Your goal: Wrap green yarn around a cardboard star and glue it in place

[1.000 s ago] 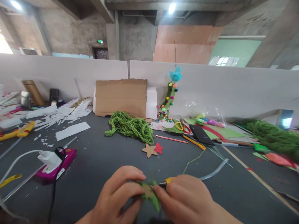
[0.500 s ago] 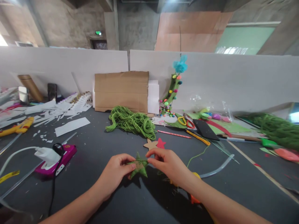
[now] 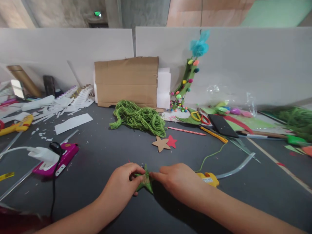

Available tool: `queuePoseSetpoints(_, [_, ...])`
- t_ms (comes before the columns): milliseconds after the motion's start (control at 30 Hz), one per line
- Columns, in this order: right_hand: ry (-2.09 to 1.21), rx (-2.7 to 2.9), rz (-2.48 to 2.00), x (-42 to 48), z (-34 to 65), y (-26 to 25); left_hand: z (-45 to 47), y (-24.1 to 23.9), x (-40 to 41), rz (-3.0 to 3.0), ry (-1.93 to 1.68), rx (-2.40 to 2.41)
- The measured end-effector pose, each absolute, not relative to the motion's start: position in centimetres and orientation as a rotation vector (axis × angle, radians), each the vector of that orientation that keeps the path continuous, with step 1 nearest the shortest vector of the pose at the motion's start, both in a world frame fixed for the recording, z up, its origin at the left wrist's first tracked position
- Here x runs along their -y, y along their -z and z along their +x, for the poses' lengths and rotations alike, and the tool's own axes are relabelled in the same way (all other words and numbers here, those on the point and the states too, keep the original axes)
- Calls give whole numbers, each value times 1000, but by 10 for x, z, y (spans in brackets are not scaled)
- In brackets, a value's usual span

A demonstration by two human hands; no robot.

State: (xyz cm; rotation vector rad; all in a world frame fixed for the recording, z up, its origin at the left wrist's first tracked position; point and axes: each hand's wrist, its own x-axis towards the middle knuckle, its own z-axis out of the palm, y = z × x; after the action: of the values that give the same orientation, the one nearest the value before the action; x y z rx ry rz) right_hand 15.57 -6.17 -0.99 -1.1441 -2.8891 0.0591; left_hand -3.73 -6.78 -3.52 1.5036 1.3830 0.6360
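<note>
My left hand [image 3: 124, 183] pinches a cardboard star [image 3: 146, 183] partly wrapped in green yarn, holding it low over the dark table. At the star's right side, my right hand [image 3: 179, 182] has its fingers closed, the index fingertip touching the star; its thumb is hidden. A green yarn strand [image 3: 208, 157] runs from the right side of the table behind my right hand, which appears to hold its end by the star. Beyond the hands lie a bare cardboard star [image 3: 161, 144] and a red star [image 3: 172, 141], partly overlapped.
A heap of green yarn [image 3: 138, 118] sits before a cardboard sheet [image 3: 126, 83]. A yellow glue gun [image 3: 209, 179] lies by my right forearm. Scissors [image 3: 200, 117], a pencil [image 3: 186, 131] and a decorated hanging piece [image 3: 186, 81] are farther back. A magenta power strip [image 3: 65, 159] stands left.
My right hand has turned palm-down, its index fingertip now against the star. The star has tilted flatter and lower. The view has dipped, uncovering more of the yellow glue gun.
</note>
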Motion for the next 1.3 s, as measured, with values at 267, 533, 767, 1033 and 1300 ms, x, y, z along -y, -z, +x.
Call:
queuePoseSetpoints(267, [25, 3073, -1049, 61, 157, 8, -48, 25, 73, 2362, -625, -1315])
queuePoseSetpoints(533, [61, 3125, -910, 60, 152, 4, -75, 30, 85, 2754, -556, -794])
queuePoseSetpoints(767, [144, 3008, -972, 66, 147, 16, -86, 19, 77, 2684, -323, -796])
queuePoseSetpoints(1033, [-27, 3046, -1074, 66, 154, 6, -105, 29, 82, 2676, -467, -932])
queuePoseSetpoints(1300, [-40, 3094, -1019, 65, 152, 2, -75, 24, 67, 2786, -569, -658])
